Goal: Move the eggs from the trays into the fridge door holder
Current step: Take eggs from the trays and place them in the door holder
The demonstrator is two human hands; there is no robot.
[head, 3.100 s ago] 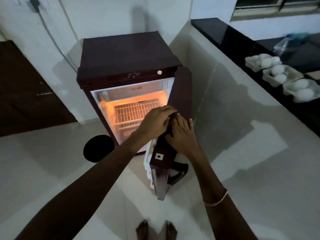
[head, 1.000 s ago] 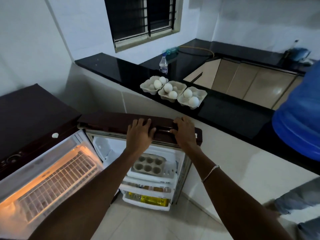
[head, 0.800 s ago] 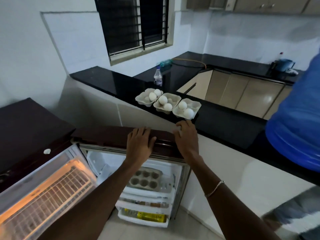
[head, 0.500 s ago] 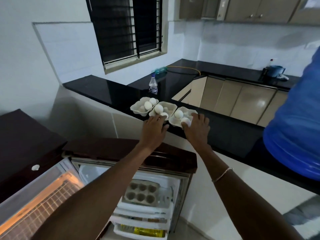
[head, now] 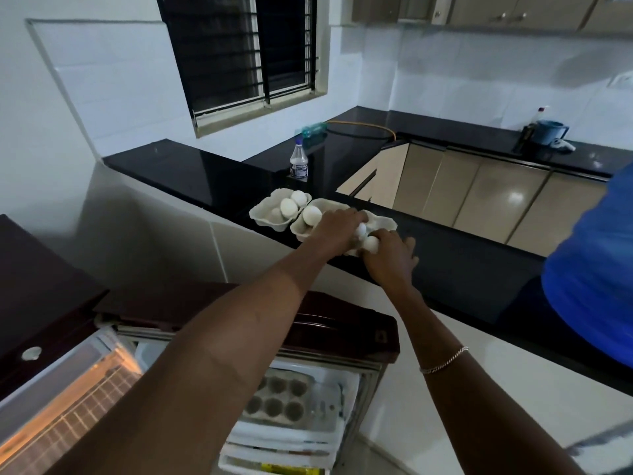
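Observation:
Three grey pulp egg trays stand in a row on the black counter [head: 191, 169]. The left tray [head: 265, 219] holds two white eggs [head: 288, 207], and the middle tray [head: 329, 204] shows one egg [head: 311, 215]. Both my hands are in the right tray [head: 385, 222]. My left hand [head: 337, 231] curls its fingers over an egg [head: 360, 229]. My right hand [head: 390, 257] grips another egg [head: 370, 244]. Below, the fridge door [head: 318, 318] stands open, and its egg holder [head: 277, 401] shows only empty cups.
A plastic bottle [head: 299, 162] stands on the counter behind the trays. A large blue object [head: 596, 269] fills the right edge. The lit fridge interior [head: 68, 409] is at lower left, with a yellow item [head: 291, 469] on a lower door shelf. A blue mug [head: 548, 132] sits far right.
Both hands left the top of the fridge door and reached up to the counter. They now close on eggs in the right tray. The view has tilted upward.

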